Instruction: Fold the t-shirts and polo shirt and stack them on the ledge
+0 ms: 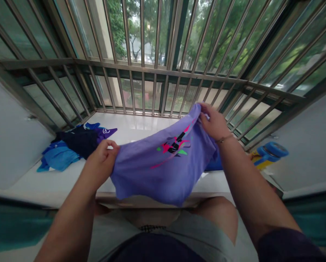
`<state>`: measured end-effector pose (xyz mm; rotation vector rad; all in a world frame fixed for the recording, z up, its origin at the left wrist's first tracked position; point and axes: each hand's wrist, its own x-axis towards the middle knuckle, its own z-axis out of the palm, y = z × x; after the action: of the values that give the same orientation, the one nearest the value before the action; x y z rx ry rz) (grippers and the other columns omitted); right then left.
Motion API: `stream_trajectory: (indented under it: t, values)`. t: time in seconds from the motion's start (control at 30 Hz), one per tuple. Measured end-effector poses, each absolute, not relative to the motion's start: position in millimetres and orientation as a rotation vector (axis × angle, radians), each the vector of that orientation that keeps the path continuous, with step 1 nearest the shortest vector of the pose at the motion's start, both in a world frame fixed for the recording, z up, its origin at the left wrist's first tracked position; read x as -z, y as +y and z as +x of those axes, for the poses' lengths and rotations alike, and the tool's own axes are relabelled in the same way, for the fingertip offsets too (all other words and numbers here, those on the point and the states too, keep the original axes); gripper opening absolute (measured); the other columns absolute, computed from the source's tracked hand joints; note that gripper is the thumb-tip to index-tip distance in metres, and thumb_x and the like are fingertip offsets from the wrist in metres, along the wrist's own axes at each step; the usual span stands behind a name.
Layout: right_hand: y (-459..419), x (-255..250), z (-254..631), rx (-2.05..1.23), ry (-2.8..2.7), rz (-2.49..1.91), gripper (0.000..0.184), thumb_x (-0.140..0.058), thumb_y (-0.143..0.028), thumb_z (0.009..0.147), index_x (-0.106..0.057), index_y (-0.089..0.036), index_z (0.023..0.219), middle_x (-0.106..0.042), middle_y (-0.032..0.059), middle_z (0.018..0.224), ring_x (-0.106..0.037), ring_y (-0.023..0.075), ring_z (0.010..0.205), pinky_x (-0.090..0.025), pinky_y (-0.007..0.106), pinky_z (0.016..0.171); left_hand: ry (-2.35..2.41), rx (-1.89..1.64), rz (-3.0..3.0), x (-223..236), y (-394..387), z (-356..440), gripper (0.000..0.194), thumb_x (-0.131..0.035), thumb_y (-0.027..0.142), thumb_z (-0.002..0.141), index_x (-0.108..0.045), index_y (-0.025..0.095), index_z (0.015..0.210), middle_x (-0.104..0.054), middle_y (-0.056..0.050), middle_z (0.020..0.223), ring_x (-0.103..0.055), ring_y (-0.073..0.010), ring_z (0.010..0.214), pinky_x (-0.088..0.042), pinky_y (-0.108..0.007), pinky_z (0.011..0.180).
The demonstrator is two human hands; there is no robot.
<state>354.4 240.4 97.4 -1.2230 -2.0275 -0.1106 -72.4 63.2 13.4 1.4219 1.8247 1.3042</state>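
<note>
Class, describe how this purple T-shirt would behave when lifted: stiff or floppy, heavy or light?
The purple T-shirt is probably floppy, sagging between the left hand and right hand. It seems light, since a loose pinch appears enough.

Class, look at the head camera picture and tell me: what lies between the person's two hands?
In the head view, a purple shirt with a pink and green print spans the stretch between the left hand and the right hand, gripped by both.
</note>
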Motion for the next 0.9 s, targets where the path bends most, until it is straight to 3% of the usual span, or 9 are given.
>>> stream_trajectory:
  t: [0.1,0.2,0.33,0.47,0.7,0.8,0.9]
  values:
    - [258.2,-62.5,331.0,0.006,-2.267,-1.146,0.069,-0.053,-0.033,0.104,-0.040,-0.010,0.166,-0.049,0.0188,0.169,-0.049,0.0289,0.153,-0.038,0.046,0.129,1.752,-0.865,1.496,34.3,42.1,-57.6,0.031,-0.066,0.052,0.089,-0.065,0.027,0.107,-0.065,0.005,0.060,-0.059,-0.0206,0.051,-0.038,-0.027,0.053]
    - [244.5,1.2,322.9,-0.085,-2.351,-1.478,0.062,-0.051,-0.031,0.106,-0.044,-0.007,0.163,-0.054,0.0208,0.164,-0.050,0.0280,0.152,-0.035,0.041,0.130,1.500,-0.474,1.674,78.3,5.8,-50.0,0.013,-0.065,0.039,0.086,-0.071,0.030,0.092,-0.075,0.000,0.073,-0.071,-0.0256,0.070,-0.047,-0.033,0.065]
    - [200.8,87.7,320.9,-0.196,-2.330,-2.009,0.060,-0.061,-0.032,0.103,-0.052,-0.006,0.156,-0.060,0.0245,0.154,-0.059,0.0325,0.139,-0.043,0.040,0.119,1.396,-0.079,1.750,108.6,-32.8,-48.1,0.006,-0.070,0.029,0.075,-0.074,0.032,0.077,-0.080,-0.005,0.087,-0.076,-0.0343,0.084,-0.050,-0.042,0.071]
    - [157.3,136.7,311.4,-0.126,-2.239,-2.145,0.047,-0.055,-0.038,0.108,-0.060,-0.010,0.146,-0.061,0.0253,0.149,-0.058,0.0337,0.135,-0.046,0.041,0.110,1.537,-0.061,1.769,112.2,-33.1,-42.0,0.013,-0.071,0.032,0.079,-0.076,0.032,0.091,-0.079,-0.006,0.091,-0.077,-0.0378,0.088,-0.052,-0.045,0.076]
    - [121.7,155.8,300.3,0.037,-2.103,-2.163,0.033,-0.050,-0.035,0.111,-0.069,-0.020,0.133,-0.068,0.0155,0.129,-0.063,0.0303,0.118,-0.049,0.038,0.091,1.682,-0.394,2.026,125.9,15.0,-15.6,0.025,-0.050,0.030,0.102,-0.072,0.021,0.111,-0.077,-0.014,0.115,-0.071,-0.0301,0.111,-0.053,-0.043,0.101]
    - [115.7,158.3,301.3,0.020,-2.091,-2.155,0.031,-0.051,-0.031,0.110,-0.070,-0.020,0.131,-0.069,0.0142,0.126,-0.064,0.0294,0.115,-0.048,0.038,0.089,1.839,-0.561,2.173,143.3,39.8,-14.9,0.035,-0.048,0.029,0.105,-0.071,0.016,0.127,-0.073,-0.020,0.134,-0.067,-0.0332,0.127,-0.049,-0.050,0.116]
    - [111.0,157.6,299.1,0.023,-2.069,-2.114,0.031,-0.050,-0.024,0.108,-0.071,-0.020,0.129,-0.070,0.0138,0.122,-0.064,0.0284,0.111,-0.048,0.037,0.089,2.039,-0.444,2.224,159.6,58.2,-17.8,0.049,-0.050,0.031,0.105,-0.065,0.011,0.146,-0.061,-0.025,0.157,-0.057,-0.0383,0.147,-0.043,-0.056,0.125]
